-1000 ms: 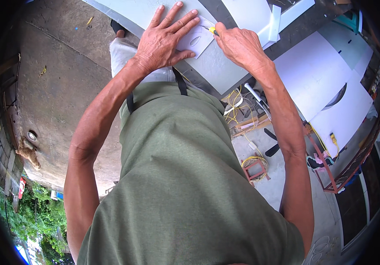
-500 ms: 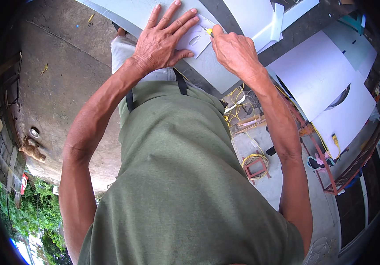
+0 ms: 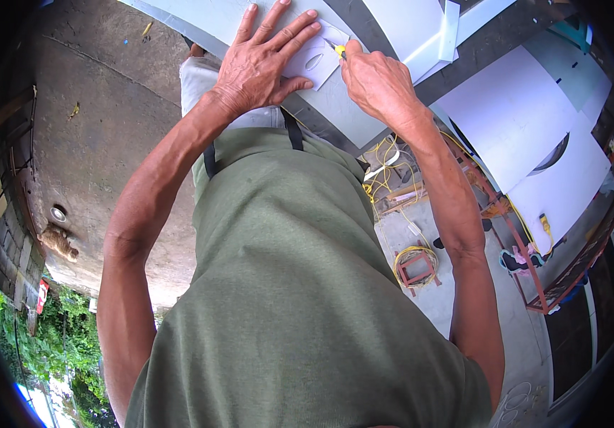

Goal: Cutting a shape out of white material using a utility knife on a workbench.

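Observation:
My left hand [image 3: 259, 65] lies flat with its fingers spread, pressing on a small white sheet piece [image 3: 307, 74] that has a leaf-shaped cut-out in it. Under that piece is a larger pale grey sheet [image 3: 353, 114] on the dark work surface. My right hand [image 3: 380, 80] is closed round a yellow and black utility knife [image 3: 341, 51]. The knife's tip meets the white piece near its right edge, a short way from my left fingertips. Most of the knife's handle is hidden inside my right hand.
White sheets and strips [image 3: 435, 43] lie beyond my right hand. At the right, large white panels [image 3: 507, 121] rest on a reddish metal frame [image 3: 528, 278], with a yellow tool [image 3: 545, 227] on them. Yellow cord [image 3: 385, 167] and a small red stool [image 3: 415, 267] are below. An animal [image 3: 57, 241] lies left.
Both hands stay almost in place. The knife has shifted very slightly, and the view has tilted a little.

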Available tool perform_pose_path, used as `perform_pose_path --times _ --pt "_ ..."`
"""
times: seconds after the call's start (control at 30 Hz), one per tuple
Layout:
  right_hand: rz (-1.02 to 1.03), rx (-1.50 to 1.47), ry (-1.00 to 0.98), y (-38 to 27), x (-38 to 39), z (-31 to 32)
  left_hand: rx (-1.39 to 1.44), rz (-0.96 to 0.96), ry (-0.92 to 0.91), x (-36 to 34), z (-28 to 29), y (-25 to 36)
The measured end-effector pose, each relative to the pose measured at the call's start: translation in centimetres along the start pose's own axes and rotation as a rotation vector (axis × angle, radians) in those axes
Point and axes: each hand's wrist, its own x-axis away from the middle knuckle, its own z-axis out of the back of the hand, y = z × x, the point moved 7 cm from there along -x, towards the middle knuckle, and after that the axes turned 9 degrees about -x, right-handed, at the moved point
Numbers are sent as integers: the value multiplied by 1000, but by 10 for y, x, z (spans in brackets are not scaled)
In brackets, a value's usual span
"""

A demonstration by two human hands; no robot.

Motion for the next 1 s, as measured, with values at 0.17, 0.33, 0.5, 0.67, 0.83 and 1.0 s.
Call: perform_pose_path --times 0.17,0.33,0.5,0.67,0.83,1.0 --pt "-61 -72 -11 -2 1 -4 1 4 7 1 2 0" --pt "-136 -133 31 -6 7 -13 17 0 37 2 2 2" --pt "-229 -216 59 -13 8 -15 7 3 23 0 2 1" --pt "-282 -239 105 -16 16 -25 27 -1 29 2 2 3" --pt "-322 -285 99 -9 13 -26 45 -9 38 -1 1 3" --pt "-363 -337 -31 1 9 -17 68 103 74 4 -5 13"
